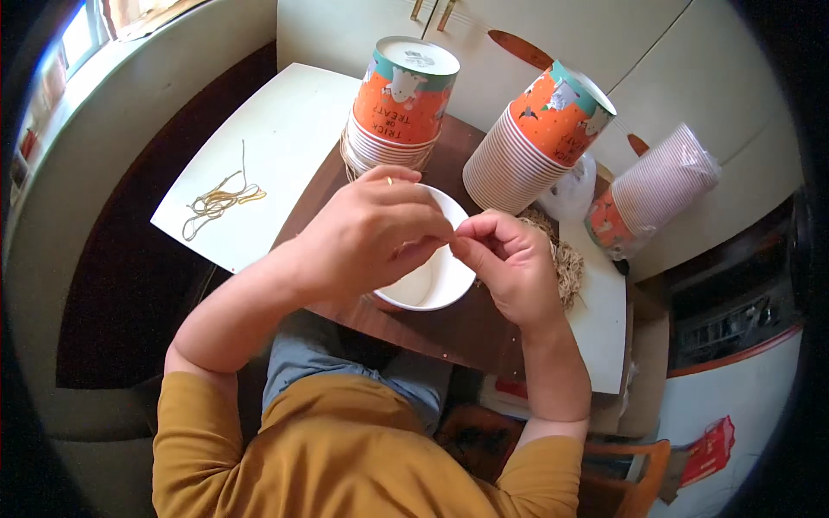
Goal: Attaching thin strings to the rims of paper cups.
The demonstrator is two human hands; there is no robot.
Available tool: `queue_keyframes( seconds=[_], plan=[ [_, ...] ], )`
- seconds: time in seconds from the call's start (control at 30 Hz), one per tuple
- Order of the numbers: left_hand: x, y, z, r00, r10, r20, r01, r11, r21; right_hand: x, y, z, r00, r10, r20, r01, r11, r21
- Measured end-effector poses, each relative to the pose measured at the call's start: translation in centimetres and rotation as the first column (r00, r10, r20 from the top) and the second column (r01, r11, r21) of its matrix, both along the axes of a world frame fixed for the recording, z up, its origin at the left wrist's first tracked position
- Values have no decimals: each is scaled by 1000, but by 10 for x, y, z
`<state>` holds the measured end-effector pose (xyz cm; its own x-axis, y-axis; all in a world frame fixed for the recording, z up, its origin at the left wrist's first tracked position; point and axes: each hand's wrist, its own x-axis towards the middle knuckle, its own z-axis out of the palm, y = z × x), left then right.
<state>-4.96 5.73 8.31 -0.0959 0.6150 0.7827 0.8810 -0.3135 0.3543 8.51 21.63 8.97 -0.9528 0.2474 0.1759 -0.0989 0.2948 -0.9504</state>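
Observation:
A paper bucket (432, 293) with a white inside stands mouth up on the brown table, close in front of me. Over its mouth, my left hand (371, 226) is closed, thumb and forefinger pinched together near the right side of the rim. My right hand (515, 266) meets it there, its thumb and forefinger also pinched. The fingertips of both hands almost touch. Whatever they pinch is too small or hidden to name. Behind my left hand stands an upside-down stack of orange Halloween paper buckets (399, 99), with thin cord around its lower part.
A second upside-down bucket stack (522, 151) leans at the back right. Further right lies a plastic-wrapped stack (656, 190). Beige twine (567, 272) is bundled beside my right hand. Loose yellowish cord (223, 203) lies on the white board (285, 129) at left. White cabinets (596, 39) close off the back.

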Motion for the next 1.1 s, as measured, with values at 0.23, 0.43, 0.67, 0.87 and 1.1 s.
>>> queue_keyframes(
  seconds=[0.23, 0.43, 0.67, 0.87, 1.1],
  plan=[
    [-70, 78, -36, 998, 1, -62, -25, 919, -394, 5, 33, -7, 989, -148, -7, 141, 922, 359],
    [-73, 83, -50, 999, 4, -50, -37, 735, -677, 24, 39, -7, 977, -213, 4, 198, 913, 356],
    [-19, -1, -54, 909, 347, 232, -141, 778, -612, 22, 34, -13, 965, -198, 174, 198, 980, 19],
    [11, -25, -48, 683, 452, 574, 30, 768, -640, -23, 3, -50, 927, -15, 376, 72, 988, -136],
    [-14, -20, -79, 723, 393, 568, -51, 851, -523, -50, -7, -73, 919, -70, 387, 125, 985, -118]
  ],
)
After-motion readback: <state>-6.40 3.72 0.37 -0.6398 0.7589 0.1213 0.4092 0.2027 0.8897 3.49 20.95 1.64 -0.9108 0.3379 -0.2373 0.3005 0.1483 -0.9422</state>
